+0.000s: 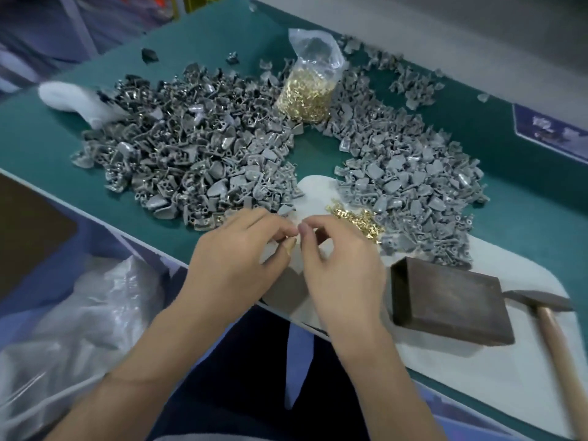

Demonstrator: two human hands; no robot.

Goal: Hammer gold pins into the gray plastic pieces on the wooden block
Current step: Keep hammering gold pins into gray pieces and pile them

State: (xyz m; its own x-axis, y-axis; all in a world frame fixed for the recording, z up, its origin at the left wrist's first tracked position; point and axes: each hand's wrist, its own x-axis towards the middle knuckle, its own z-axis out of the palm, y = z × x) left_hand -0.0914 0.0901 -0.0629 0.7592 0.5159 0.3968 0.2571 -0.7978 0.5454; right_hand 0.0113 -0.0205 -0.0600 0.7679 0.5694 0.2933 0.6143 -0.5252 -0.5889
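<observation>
The left hand [235, 249] pinches a gray piece [273, 249]. The right hand [337, 259], fingertips closed narrow, appears to set a pin, left of the wooden block [448, 300]. The piece is probably light, rigid and slippery, so its edges offer the firmest hold. The hammer [547, 316] lies just right of the block.

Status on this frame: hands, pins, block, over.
Left hand and right hand both pinching a gray plastic piece at table edge. Wooden block bare, hammer untouched beside it. Loose gold pins near right hand. Nothing blocking.
</observation>
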